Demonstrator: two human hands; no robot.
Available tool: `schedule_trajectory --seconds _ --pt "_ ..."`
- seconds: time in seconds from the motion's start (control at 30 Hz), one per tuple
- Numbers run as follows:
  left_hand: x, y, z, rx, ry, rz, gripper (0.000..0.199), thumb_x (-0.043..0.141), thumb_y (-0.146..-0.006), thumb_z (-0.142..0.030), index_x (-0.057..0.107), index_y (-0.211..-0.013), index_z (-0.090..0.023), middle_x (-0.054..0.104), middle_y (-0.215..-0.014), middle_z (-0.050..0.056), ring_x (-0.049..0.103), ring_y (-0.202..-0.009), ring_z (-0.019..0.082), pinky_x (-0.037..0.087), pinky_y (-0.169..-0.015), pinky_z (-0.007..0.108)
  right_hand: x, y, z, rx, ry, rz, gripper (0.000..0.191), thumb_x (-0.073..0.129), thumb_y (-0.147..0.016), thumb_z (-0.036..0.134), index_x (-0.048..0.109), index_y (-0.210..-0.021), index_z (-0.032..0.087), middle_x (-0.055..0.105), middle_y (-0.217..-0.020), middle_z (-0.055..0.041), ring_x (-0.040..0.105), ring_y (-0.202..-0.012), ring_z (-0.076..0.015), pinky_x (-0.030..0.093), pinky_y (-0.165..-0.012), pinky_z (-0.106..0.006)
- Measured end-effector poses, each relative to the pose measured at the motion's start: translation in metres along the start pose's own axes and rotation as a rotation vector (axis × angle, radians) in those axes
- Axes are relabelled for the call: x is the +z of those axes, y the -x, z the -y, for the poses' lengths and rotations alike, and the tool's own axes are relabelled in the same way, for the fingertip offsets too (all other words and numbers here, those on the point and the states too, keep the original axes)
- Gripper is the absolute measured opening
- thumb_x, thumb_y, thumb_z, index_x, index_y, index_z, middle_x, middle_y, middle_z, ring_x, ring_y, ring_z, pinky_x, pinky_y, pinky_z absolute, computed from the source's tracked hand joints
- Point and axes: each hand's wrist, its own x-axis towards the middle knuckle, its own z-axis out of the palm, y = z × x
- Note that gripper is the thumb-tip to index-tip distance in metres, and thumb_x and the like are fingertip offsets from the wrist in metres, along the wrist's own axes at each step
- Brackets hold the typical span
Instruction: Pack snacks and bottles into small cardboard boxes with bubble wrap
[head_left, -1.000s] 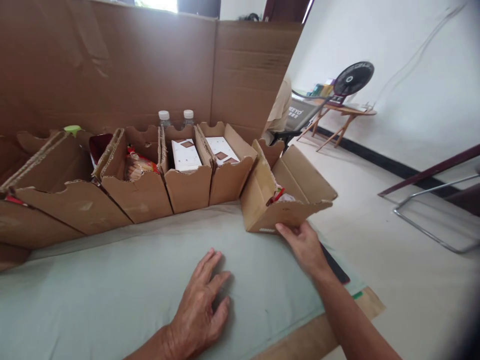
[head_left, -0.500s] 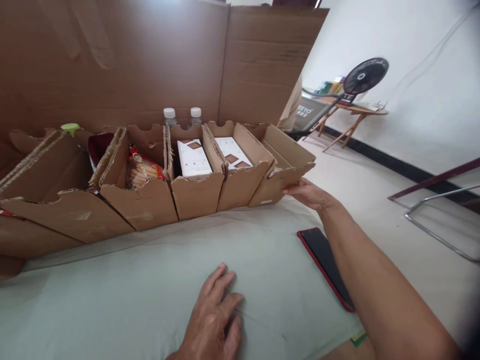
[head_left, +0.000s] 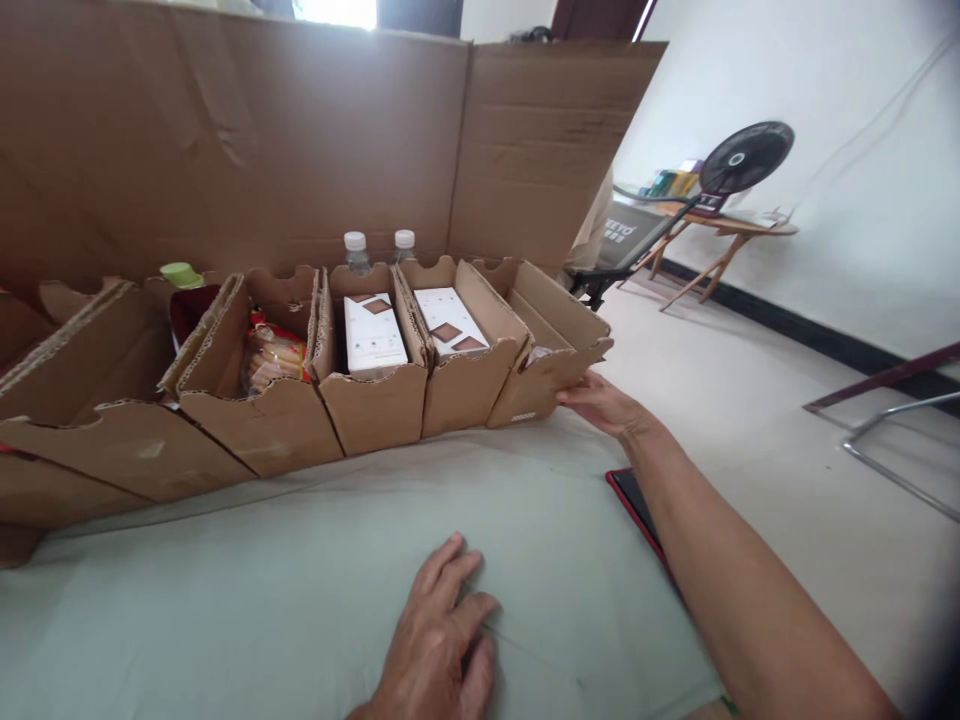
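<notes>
My right hand (head_left: 600,402) grips the lower right corner of the end cardboard bin (head_left: 551,385), one digit on its front and the others partly hidden at its side. My left hand (head_left: 439,635) lies on the pale green cloth (head_left: 315,590) with fingers apart, holding nothing. To the left of the end bin, several more cut cardboard bins stand in a row. Two of them each contain a white box, one box (head_left: 373,333) to the left of the other box (head_left: 450,322). A red-printed clear bag (head_left: 276,358) of tan sticks lies in another bin.
A phone in a red case (head_left: 637,515) lies partly under my right forearm. Behind the bins rises a tall cardboard panel (head_left: 337,140), with two white-capped bottles (head_left: 356,252) before it. A black fan (head_left: 739,160) stands on a wooden table (head_left: 750,228) at the back right.
The row of bins has slid left relative to the bottles and panel, with my right hand moving along at the end bin. My left hand stays on the cloth. The view has shifted slightly.
</notes>
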Motion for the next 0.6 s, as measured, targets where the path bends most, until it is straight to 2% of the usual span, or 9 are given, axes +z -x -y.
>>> schedule_trajectory --seconds 0.1,0.17,0.27,0.33,0.37,0.43,0.5,0.53,0.6 --pt "0.0 -0.003 -0.002 -0.008 -0.005 0.025 0.041 0.055 -0.072 -0.005 0.075 -0.106 -0.017 0.063 -0.142 0.02 0.044 -0.148 0.042 0.051 -0.109 0.066 0.006 0.005 -0.004 -0.042 0.036 -0.049 0.072 0.093 -0.051 0.05 0.07 -0.114 0.023 0.073 -0.126 -0.0107 0.064 -0.122 -0.0367 0.052 -0.104 -0.054" --pt "-0.002 -0.003 -0.003 -0.029 -0.009 0.033 0.042 0.056 -0.07 -0.004 0.075 -0.104 -0.017 0.063 -0.143 0.019 0.044 -0.148 0.041 0.05 -0.11 0.065 0.009 0.02 -0.001 -0.076 0.084 -0.125 0.07 0.093 -0.055 0.049 0.07 -0.115 0.023 0.073 -0.126 -0.0098 0.062 -0.125 -0.0362 0.049 -0.109 -0.055" --pt "-0.005 -0.002 -0.004 -0.051 0.006 0.039 0.043 0.057 -0.069 -0.003 0.076 -0.105 -0.018 0.062 -0.145 0.018 0.044 -0.149 0.04 0.049 -0.112 0.063 0.023 0.053 0.019 -0.204 0.206 -0.455 0.047 0.087 -0.069 0.048 0.071 -0.108 0.025 0.075 -0.107 -0.0075 0.067 -0.111 -0.0333 0.051 -0.105 -0.054" --pt "-0.007 -0.001 -0.003 -0.051 0.024 0.046 0.044 0.058 -0.069 -0.003 0.075 -0.106 -0.019 0.062 -0.145 0.017 0.043 -0.149 0.041 0.048 -0.113 0.064 0.044 0.074 0.044 -0.313 0.309 -0.618 0.03 0.077 -0.082 0.045 0.072 -0.106 0.026 0.073 -0.089 -0.0049 0.071 -0.09 -0.0284 0.057 -0.092 -0.047" --pt "-0.007 -0.001 -0.003 -0.051 0.031 0.043 0.044 0.058 -0.069 -0.003 0.075 -0.107 -0.019 0.062 -0.145 0.017 0.043 -0.149 0.041 0.048 -0.113 0.064 0.059 0.081 0.058 -0.351 0.363 -0.596 0.028 0.073 -0.086 0.042 0.072 -0.109 0.027 0.072 -0.084 -0.0034 0.07 -0.08 -0.0256 0.058 -0.084 -0.043" --pt "-0.007 0.001 -0.002 -0.054 0.039 0.025 0.044 0.058 -0.07 -0.003 0.075 -0.107 -0.018 0.062 -0.145 0.017 0.043 -0.149 0.041 0.047 -0.113 0.066 0.093 0.084 0.083 -0.395 0.53 -0.34 0.04 0.068 -0.089 0.034 0.067 -0.128 0.027 0.073 -0.082 -0.0011 0.067 -0.07 -0.0216 0.056 -0.073 -0.036" --pt "-0.007 0.003 0.0 -0.057 0.054 -0.002 0.042 0.057 -0.071 -0.003 0.074 -0.106 -0.018 0.062 -0.145 0.018 0.043 -0.148 0.042 0.047 -0.113 0.067 0.127 0.072 0.1 -0.388 0.698 -0.142 0.058 0.064 -0.089 0.027 0.055 -0.147 0.028 0.073 -0.08 0.0013 0.066 -0.066 -0.02 0.053 -0.07 -0.033" --pt "-0.008 0.005 0.001 -0.055 0.069 -0.02 0.042 0.057 -0.071 -0.003 0.073 -0.106 -0.018 0.061 -0.145 0.019 0.044 -0.148 0.041 0.046 -0.113 0.067 0.141 0.062 0.104 -0.37 0.765 -0.103 0.062 0.064 -0.087 0.023 0.054 -0.148 0.028 0.072 -0.077 0.0019 0.066 -0.066 -0.0205 0.051 -0.069 -0.032" --pt "-0.009 0.009 0.006 -0.053 0.113 -0.078 0.042 0.056 -0.074 -0.004 0.071 -0.11 -0.018 0.06 -0.146 0.02 0.045 -0.147 0.04 0.045 -0.114 0.066 0.16 0.042 0.106 -0.342 0.846 -0.114 0.049 0.064 -0.083 0.019 0.066 -0.132 0.026 0.071 -0.072 0.0011 0.066 -0.068 -0.0228 0.048 -0.069 -0.032"
